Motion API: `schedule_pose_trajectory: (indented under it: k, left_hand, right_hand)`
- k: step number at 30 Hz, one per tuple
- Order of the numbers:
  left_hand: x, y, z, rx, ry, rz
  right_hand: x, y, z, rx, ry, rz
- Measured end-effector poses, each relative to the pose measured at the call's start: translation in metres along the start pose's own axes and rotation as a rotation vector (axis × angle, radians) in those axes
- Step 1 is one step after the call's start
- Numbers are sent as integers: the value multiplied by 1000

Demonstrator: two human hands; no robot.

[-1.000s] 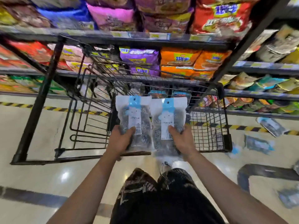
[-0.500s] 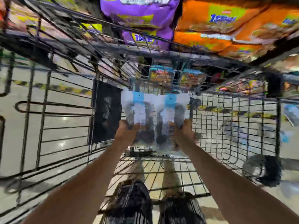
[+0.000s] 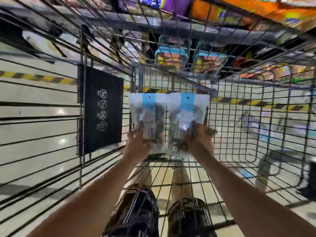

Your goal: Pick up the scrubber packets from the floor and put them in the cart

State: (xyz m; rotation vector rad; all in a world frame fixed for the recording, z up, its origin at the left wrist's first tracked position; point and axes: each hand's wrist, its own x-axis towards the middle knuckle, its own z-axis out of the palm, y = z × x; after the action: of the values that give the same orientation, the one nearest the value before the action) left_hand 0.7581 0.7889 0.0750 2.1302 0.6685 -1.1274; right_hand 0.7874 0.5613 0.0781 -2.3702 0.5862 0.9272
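Observation:
Two scrubber packets, clear bags with blue-and-white tops and dark steel scrubbers inside, are held side by side inside the black wire cart (image 3: pixel 239 127). My left hand (image 3: pixel 136 144) grips the bottom of the left packet (image 3: pixel 147 117). My right hand (image 3: pixel 199 139) grips the lower edge of the right packet (image 3: pixel 185 117). Both packets stand upright, low in the basket near its far end; whether they touch the cart floor I cannot tell.
A black sign panel (image 3: pixel 100 110) hangs on the cart's left wall. More packets (image 3: pixel 251 124) lie blurred on the floor beyond the right mesh. A cart wheel (image 3: pixel 268 166) shows at right. Shelves of snack bags (image 3: pixel 239 12) rise beyond the cart.
My view and both hands have dropped from in front of the cart handle down into the basket, carrying the two packets deeper and lower. The grips have not changed.

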Motion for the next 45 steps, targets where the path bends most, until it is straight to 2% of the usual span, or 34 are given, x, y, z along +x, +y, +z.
schedule_pose_trajectory:
  k: [6,8,11,14,17,19,23,26,30,34,37,40,43,45]
  left_hand:
    - [2,17,-12,-87,-80,-59]
    - [11,7,-12,-65,-68,-26]
    - [-37,30,-46,19,-20,33]
    - [-95,57,-85,175,25,138]
    - [-146,80,-122,498,203,286]
    - [-182,96,-142,633,331,408]
    - [-255,120,-164,731,529,675]
    - [-295,133,-161,714,589,872]
    - [-343,169,-131,780,607,993]
    - [-400,196,-65,822,537,1221]
    - [-449,205,-2,934,454,1340]
    - [-503,189,74,1000,370,1523]
    - [-542,166,139,1080,275,1655]
    - [-572,142,184,1187,153,1711]
  right_hand:
    - [-6,-9,-9,-118,-105,-20]
    - [-11,-15,-23,-217,-180,-10]
    - [-46,-41,-57,-348,-211,-40]
    - [-91,-73,-100,-396,-82,-97]
    - [-138,-101,-135,-356,91,-153]
    - [-172,-114,-153,-352,221,-196]
    - [-247,-122,-188,-323,444,-294]
    - [-293,-103,-205,-295,569,-294]
    - [-346,-61,-222,-276,690,-151]
    - [-415,8,-223,-212,846,-6]
    - [-476,75,-208,-212,894,148]
    - [-545,147,-174,-94,905,353]
    - [-601,198,-138,-4,1004,497]
    - [-641,232,-105,71,995,637]
